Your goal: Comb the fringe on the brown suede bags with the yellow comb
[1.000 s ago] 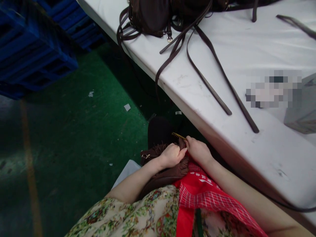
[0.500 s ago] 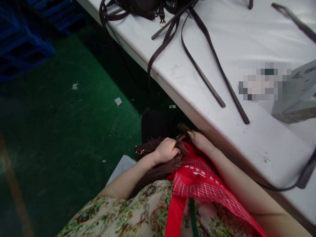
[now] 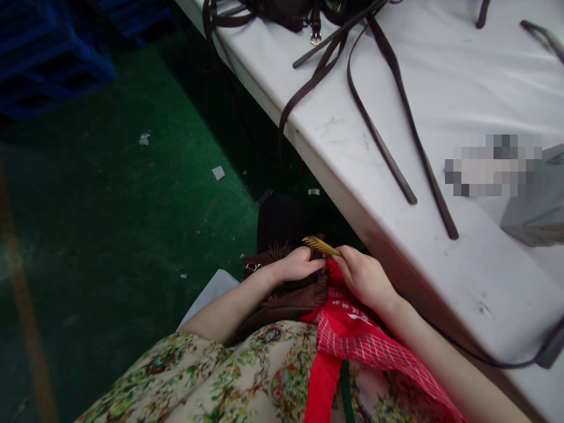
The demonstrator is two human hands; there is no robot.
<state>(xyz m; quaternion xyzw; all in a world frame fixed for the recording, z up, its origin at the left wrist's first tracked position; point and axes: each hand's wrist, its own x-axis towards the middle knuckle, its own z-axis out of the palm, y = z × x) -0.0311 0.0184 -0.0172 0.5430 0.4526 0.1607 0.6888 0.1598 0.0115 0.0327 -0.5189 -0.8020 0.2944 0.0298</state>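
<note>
On my lap lies a dark brown fringed bag [image 3: 291, 302], partly covered by my left forearm. My left hand [image 3: 299, 264] is closed on the bag's fringe, whose strands are mostly hidden by the fingers. My right hand [image 3: 363, 273] pinches a yellow comb [image 3: 322, 246] by one end. The comb's teeth point away from me and lie just beyond my left fingers, over the fringe; whether they touch the strands I cannot tell. A metal ring clasp [image 3: 252, 267] shows at the bag's left end.
A white-covered table [image 3: 409, 252] runs along my right, with dark straps [image 3: 423, 158] on it and over its edge. More brown bags [image 3: 282, 9] lie at its far end. Blue pallets [image 3: 53, 64] stand on the green floor [image 3: 145, 235], among paper scraps.
My right hand has brought the comb up and left, from beyond the fringe to over it. My left hand stays on the fringe, its fingers now lower. The view has shifted slightly.
</note>
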